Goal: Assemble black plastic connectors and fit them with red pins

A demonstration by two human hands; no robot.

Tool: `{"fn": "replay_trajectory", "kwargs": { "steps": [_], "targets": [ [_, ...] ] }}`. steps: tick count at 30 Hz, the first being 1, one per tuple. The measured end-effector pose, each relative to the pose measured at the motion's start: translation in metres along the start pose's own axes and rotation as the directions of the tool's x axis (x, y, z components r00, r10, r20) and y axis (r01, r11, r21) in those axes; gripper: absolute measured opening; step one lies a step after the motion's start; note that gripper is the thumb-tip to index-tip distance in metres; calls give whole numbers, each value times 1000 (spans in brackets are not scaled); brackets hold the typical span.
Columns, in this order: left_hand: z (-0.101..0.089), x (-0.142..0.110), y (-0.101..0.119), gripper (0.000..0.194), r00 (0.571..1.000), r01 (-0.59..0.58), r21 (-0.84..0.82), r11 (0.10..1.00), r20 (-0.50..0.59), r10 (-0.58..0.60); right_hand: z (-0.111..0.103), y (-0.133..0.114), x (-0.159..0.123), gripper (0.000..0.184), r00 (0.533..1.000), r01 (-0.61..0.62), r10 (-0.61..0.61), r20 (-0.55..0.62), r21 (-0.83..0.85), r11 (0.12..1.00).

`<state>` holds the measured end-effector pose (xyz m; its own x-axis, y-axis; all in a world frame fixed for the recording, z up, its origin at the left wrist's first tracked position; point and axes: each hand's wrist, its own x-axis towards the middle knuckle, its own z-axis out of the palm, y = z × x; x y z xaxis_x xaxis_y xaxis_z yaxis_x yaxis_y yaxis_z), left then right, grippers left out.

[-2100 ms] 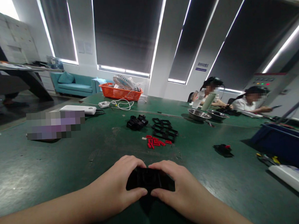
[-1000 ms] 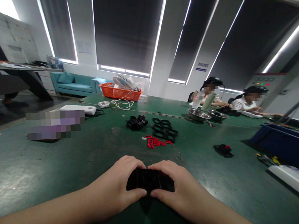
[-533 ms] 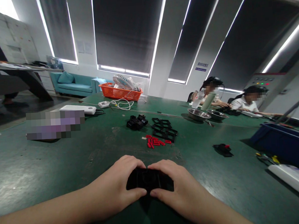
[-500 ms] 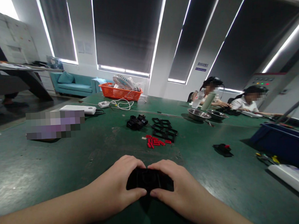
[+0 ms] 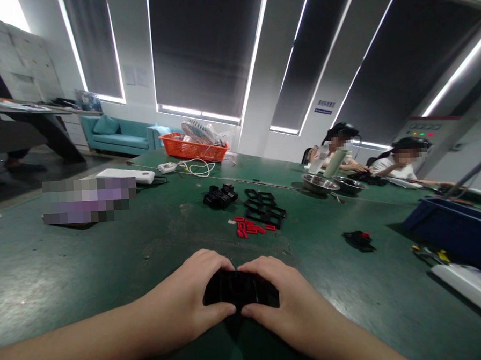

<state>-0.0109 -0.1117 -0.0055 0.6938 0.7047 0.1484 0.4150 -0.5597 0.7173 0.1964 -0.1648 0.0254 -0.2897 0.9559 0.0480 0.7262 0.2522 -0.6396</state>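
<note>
Through the head camera, I saw the left hand (image 5: pixel 198 287) and right hand (image 5: pixel 284 286) clamped on either end of a black part (image 5: pixel 240 290) at the near side of the green tabletop (image 5: pixel 156 265); beyond it lay small red pieces (image 5: pixel 250 230) and black frames (image 5: pixel 261 206).

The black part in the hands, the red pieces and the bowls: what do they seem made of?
Black part: probably plastic, smooth, with a faint sheen. Red pieces: likely plastic, evenly coloured; finish unclear at this size. Bowls: apparently polished metal, silvery with bright reflections.
</note>
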Motion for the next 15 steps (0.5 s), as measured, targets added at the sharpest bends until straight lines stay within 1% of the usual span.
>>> {"fn": "replay_trajectory", "kwargs": {
  "steps": [15],
  "targets": [
    [-1, 0, 2, 32, 1000, 2, -2, 1000, 6, -2, 0, 1, 1, 43, 1000, 1, -1, -3, 4, 1000]
  ]
}}
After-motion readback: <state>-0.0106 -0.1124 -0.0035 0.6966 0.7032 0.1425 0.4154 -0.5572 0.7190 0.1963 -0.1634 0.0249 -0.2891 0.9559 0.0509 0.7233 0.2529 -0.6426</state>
